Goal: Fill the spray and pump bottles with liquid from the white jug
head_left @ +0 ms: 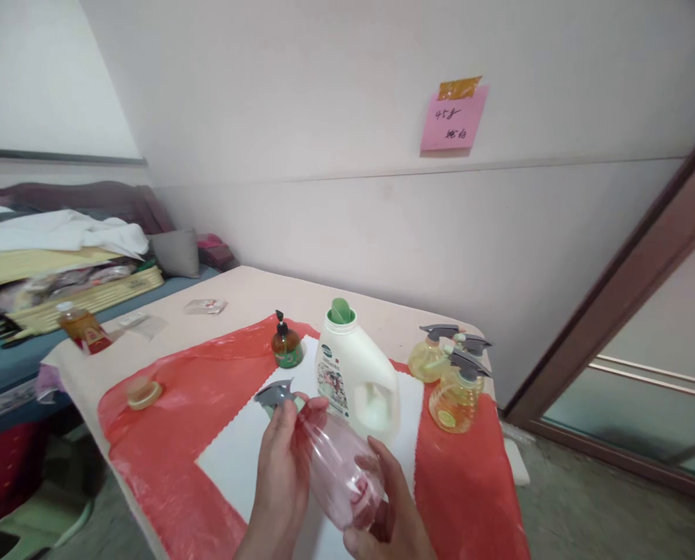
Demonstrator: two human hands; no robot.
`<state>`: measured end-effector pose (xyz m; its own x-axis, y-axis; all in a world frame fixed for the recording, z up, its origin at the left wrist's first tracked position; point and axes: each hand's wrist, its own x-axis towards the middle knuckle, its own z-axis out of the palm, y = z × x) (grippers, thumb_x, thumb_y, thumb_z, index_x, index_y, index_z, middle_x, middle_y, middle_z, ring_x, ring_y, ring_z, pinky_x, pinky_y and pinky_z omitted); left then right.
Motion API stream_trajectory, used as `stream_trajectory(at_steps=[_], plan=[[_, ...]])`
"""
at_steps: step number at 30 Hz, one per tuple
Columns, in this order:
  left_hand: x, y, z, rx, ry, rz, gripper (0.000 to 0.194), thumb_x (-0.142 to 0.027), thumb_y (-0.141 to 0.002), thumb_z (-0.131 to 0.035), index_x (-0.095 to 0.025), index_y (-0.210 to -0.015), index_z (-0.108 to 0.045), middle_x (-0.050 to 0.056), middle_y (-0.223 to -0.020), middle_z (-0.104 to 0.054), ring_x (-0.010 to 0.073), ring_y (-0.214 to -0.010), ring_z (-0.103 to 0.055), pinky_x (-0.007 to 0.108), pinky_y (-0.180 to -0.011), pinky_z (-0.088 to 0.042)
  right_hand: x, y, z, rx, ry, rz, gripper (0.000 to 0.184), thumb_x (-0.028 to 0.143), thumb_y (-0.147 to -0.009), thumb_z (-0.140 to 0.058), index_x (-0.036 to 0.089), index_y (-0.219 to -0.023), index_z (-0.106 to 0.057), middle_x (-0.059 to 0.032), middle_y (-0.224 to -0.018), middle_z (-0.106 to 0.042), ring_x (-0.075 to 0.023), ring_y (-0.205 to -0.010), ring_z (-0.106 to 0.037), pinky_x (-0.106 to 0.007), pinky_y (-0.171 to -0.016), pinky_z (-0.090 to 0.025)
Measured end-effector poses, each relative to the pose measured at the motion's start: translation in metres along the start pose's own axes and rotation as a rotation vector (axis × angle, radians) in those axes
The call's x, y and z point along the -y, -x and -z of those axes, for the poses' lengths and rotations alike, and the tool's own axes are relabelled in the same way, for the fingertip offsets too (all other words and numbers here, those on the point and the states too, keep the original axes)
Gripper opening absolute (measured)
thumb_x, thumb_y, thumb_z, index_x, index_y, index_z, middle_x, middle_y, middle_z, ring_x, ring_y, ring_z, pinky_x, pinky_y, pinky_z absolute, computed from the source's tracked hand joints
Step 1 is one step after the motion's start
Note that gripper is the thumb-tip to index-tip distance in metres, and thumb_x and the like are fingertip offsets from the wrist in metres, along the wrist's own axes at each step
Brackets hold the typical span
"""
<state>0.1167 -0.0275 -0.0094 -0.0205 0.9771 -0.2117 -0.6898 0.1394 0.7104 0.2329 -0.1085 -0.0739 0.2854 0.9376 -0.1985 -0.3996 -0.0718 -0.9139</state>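
A clear pink spray bottle [339, 463] with a grey trigger head [275, 392] lies tilted between both of my hands. My left hand [283, 459] has its fingers round the neck, just below the trigger head. Around the lower end of the bottle curl the fingers of my right hand [397, 505]. Right behind it stands a large white detergent jug [347, 365] with its spout uncapped and green inside. A brown pump bottle [287, 344] with a green label is upright to the left of the jug.
Several yellow spray bottles [455, 400] stand at the right. A round cap [143, 393] lies on the red plastic sheet [196, 420], near the white paper [236, 459]. A drink bottle [84, 328] and a small packet [206, 306] are at the table's left side, by the bed.
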Motion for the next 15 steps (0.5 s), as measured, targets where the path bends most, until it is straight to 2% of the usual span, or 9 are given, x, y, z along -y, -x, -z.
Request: stream_trajectory(at_steps=[1,3,5,6,8,10,11,13,15], plan=[[-0.0003,0.0005,-0.0002,0.011,0.003,0.018,0.035,-0.047,-0.076,-0.071,-0.017,-0.093,-0.063,0.008,-0.089,-0.071,0.0241,-0.086,-0.067,0.037,-0.080,-0.050,0.0008,0.0000,-0.0003,0.014,-0.044,-0.062,0.095,0.053,-0.044,-0.087,0.027,-0.126,-0.048,-0.0077,-0.104,-0.069,-0.0098,-0.045,-0.057,-0.020,-0.038,-0.036],[0.0006,0.0025,-0.0005,0.049,0.002,0.035,0.034,-0.045,-0.077,-0.071,-0.016,-0.094,-0.064,0.010,-0.091,-0.072,0.0243,-0.091,-0.067,0.037,-0.082,-0.049,0.0030,-0.0009,-0.0008,0.026,-0.187,-0.286,0.081,0.070,-0.060,-0.072,0.019,-0.119,-0.053,-0.0062,-0.073,-0.070,-0.0088,-0.038,-0.051,-0.018,-0.036,-0.033],[0.0027,0.0044,-0.0002,0.073,-0.010,0.020,0.036,-0.045,-0.077,-0.070,-0.015,-0.095,-0.064,0.012,-0.094,-0.072,0.0238,-0.090,-0.066,0.036,-0.082,-0.048,0.0044,-0.0023,-0.0011,0.027,-0.306,-0.430,0.083,0.082,-0.068,-0.053,0.015,-0.117,-0.055,-0.0080,-0.067,-0.068,-0.0102,-0.039,-0.054,-0.017,-0.037,-0.033],[0.0038,0.0049,0.0001,0.065,-0.017,0.005,0.036,-0.046,-0.078,-0.070,-0.015,-0.096,-0.064,0.012,-0.094,-0.072,0.0232,-0.088,-0.066,0.035,-0.081,-0.048,0.0042,-0.0030,-0.0011,0.027,-0.307,-0.429,0.086,0.083,-0.067,-0.051,0.015,-0.120,-0.053,-0.0088,-0.070,-0.069,-0.0121,-0.043,-0.057,-0.017,-0.037,-0.034],[0.0058,0.0054,0.0005,0.017,-0.036,-0.018,0.038,-0.048,-0.078,-0.069,-0.016,-0.096,-0.064,0.012,-0.094,-0.072,0.0218,-0.082,-0.066,0.035,-0.077,-0.049,0.0025,-0.0039,-0.0004,0.041,-0.179,-0.292,0.093,0.077,-0.061,-0.064,0.020,-0.131,-0.046,-0.0091,-0.081,-0.070,-0.0157,-0.047,-0.060,-0.019,-0.035,-0.033],[0.0069,0.0058,-0.0001,-0.025,-0.053,-0.021,0.036,-0.049,-0.078,-0.068,-0.017,-0.094,-0.063,0.010,-0.093,-0.072,0.0205,-0.080,-0.065,0.033,-0.074,-0.048,0.0001,-0.0043,0.0012,0.032,-0.044,-0.101,0.103,0.060,-0.048,-0.084,0.024,-0.135,-0.042,-0.0097,-0.095,-0.070,-0.0177,-0.054,-0.062,-0.021,-0.035,-0.034],[0.0071,0.0063,-0.0009,-0.032,-0.059,-0.019,0.035,-0.049,-0.078,-0.068,-0.018,-0.093,-0.063,0.009,-0.092,-0.072,0.0203,-0.081,-0.065,0.032,-0.074,-0.048,-0.0008,-0.0045,0.0021,0.008,-0.025,-0.055,0.102,0.051,-0.043,-0.088,0.026,-0.132,-0.045,-0.0092,-0.098,-0.070,-0.0179,-0.059,-0.063,-0.021,-0.038,-0.036],[0.0069,0.0078,-0.0027,-0.006,-0.069,-0.013,0.034,-0.048,-0.078,-0.068,-0.017,-0.091,-0.064,0.009,-0.090,-0.072,0.0204,-0.082,-0.065,0.031,-0.075,-0.047,-0.0013,-0.0050,0.0033,-0.017,-0.107,-0.133,0.084,0.056,-0.048,-0.085,0.023,-0.119,-0.056,-0.0081,-0.090,-0.071,-0.0174,-0.061,-0.063,-0.021,-0.041,-0.038],[0.0061,0.0093,-0.0037,0.043,-0.080,-0.015,0.034,-0.048,-0.078,-0.068,-0.016,-0.090,-0.066,0.009,-0.090,-0.071,0.0215,-0.083,-0.065,0.032,-0.075,-0.047,-0.0009,-0.0060,0.0032,0.012,-0.257,-0.337,0.071,0.074,-0.062,-0.067,0.019,-0.106,-0.063,-0.0077,-0.069,-0.068,-0.0158,-0.054,-0.060,-0.020,-0.041,-0.036]])
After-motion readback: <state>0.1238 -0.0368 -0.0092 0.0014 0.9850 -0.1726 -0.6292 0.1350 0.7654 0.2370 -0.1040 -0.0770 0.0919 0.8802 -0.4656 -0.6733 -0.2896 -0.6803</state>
